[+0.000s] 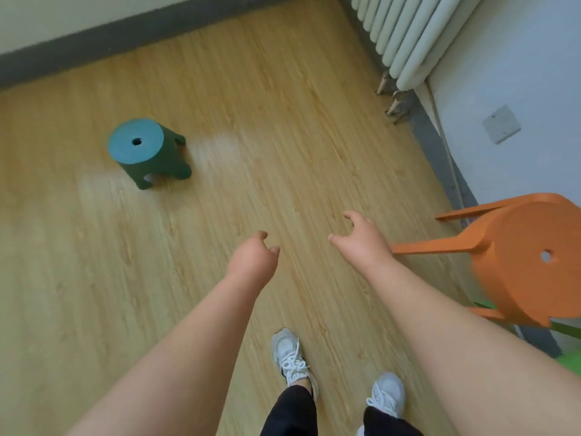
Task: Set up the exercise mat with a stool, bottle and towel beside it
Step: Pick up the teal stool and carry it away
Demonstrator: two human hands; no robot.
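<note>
A low dark green stool (150,152) with a round teal seat stands upright on the wooden floor at the left. My left hand (253,259) hangs over the bare floor in the middle, fingers loosely curled, holding nothing. My right hand (361,237) is stretched out beside it, fingers loosely spread and empty. A tall orange stool (522,265) stands at the right edge, close to my right forearm. A strip of green (569,361), perhaps a mat, shows under the orange stool at the lower right. No bottle or towel is in view.
A white radiator (408,33) hangs on the right wall above a grey skirting board (440,152). A wall socket (501,124) sits lower on that wall. Another grey skirting board (125,36) runs along the far wall. My feet in white trainers (290,357) stand on the floor below.
</note>
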